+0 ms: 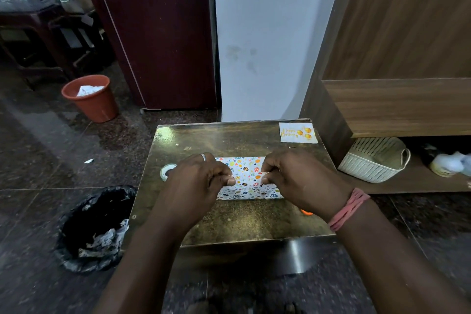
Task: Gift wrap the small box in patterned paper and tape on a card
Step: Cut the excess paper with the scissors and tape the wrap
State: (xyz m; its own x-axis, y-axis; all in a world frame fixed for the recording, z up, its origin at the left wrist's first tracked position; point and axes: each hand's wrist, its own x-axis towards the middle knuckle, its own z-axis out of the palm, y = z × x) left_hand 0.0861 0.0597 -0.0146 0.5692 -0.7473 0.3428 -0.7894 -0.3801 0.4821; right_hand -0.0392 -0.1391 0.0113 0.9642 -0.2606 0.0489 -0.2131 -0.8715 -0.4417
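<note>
1. Wrapped in white patterned paper (248,178) dotted with coloured shapes, lying flat near the middle of the small dark table (229,222); the box itself hidden under the wrap.
2. Held over the left part of the parcel: left hand (201,181), fingers curled, thumb and forefinger pinched together at the paper's upper face; a ring on one finger.
3. Held over the right part: right hand (293,181), fingers likewise curled and pinching at the same spot; what lies between the two pinches is too thin to make out, perhaps clear tape.
4. Wound round the right wrist, a pink thread band (349,209).
5. Just left of the left hand, on the table, a roll of tape (167,171), partly covered by the knuckles.
6. At the far right corner of the table, well apart from the parcel, a white birthday card (298,132) with gold balloons, lying flat.
7. Peeking from under the right wrist, something orange (305,212), not identifiable.
8. On the floor left of the table, a black-lined bin (94,227) with crumpled paper; farther back, a terracotta-coloured bucket (89,97).
9. Right of the table, on a low shelf, a white woven basket (374,160).
</note>
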